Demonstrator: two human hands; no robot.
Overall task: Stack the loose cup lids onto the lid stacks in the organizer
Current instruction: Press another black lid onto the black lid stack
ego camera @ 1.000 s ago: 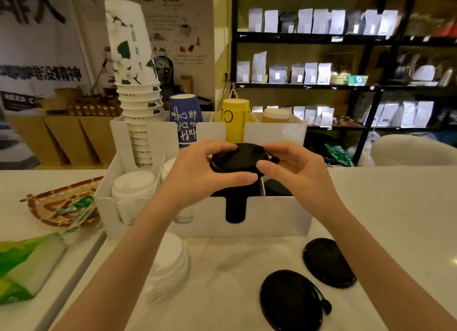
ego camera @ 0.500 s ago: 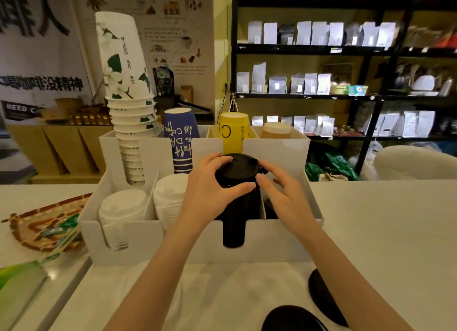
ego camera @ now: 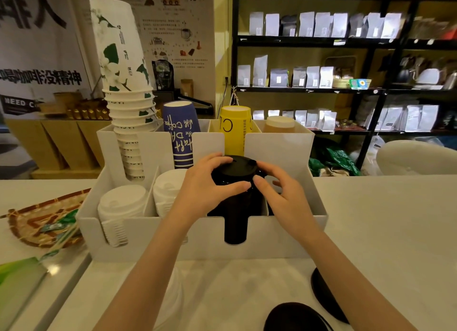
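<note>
A black lid [ego camera: 237,165] sits on top of the black lid stack [ego camera: 235,222] in the white organizer [ego camera: 284,234]. My left hand [ego camera: 205,185] wraps the lid's left side, thumb on its front edge. From the right, my right hand [ego camera: 282,194] touches the lid with thumb and fingertips. Two white lid stacks [ego camera: 121,204] [ego camera: 168,190] fill the organizer's left compartments. On the counter near me lie two loose black lids [ego camera: 296,317] [ego camera: 326,296], and loose white lids [ego camera: 176,298] are partly hidden under my left forearm.
Cup stacks stand in the organizer's back row: white floral [ego camera: 123,88], blue [ego camera: 180,133], yellow [ego camera: 235,130], brown [ego camera: 279,124]. A woven tray [ego camera: 37,222] with green packets lies at the left, beside a counter seam. Shelves of bags stand behind.
The black lid went down from above the organizer onto the black stack, both hands with it. The view tilted up, so the loose lids slid toward the bottom edge.
</note>
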